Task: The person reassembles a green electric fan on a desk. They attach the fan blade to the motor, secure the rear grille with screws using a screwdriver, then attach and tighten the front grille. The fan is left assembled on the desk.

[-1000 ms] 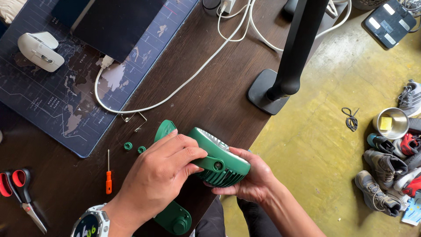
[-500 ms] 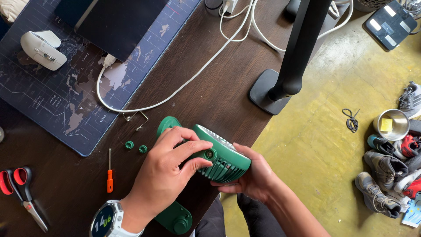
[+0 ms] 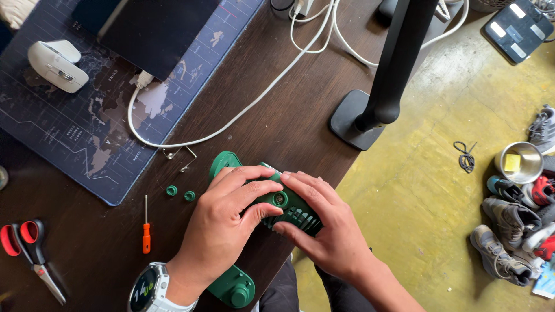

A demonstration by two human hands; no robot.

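A small green fan head (image 3: 289,207) with a ribbed back is held over the front edge of the dark wooden desk (image 3: 277,121). My left hand (image 3: 222,225), with a watch on its wrist, wraps the fan's left side, thumb near the side pivot hole. My right hand (image 3: 324,228) lies over the fan's right side and covers its front. A green bracket arm shows above my left hand (image 3: 222,162), and its round green base (image 3: 234,287) sits below my wrist.
Two small green caps (image 3: 180,193) and an orange-handled screwdriver (image 3: 145,231) lie left of my hands. A bent wire clip (image 3: 179,155), white cable (image 3: 231,118), map-printed mat (image 3: 87,127), white mouse (image 3: 55,65), red scissors (image 3: 26,248), black lamp stand (image 3: 376,98). Shoes on the floor at right.
My right hand moved from under the fan to over its top and right side. The fan tilted down, hiding its front grille. My left hand stayed gripping its left side.
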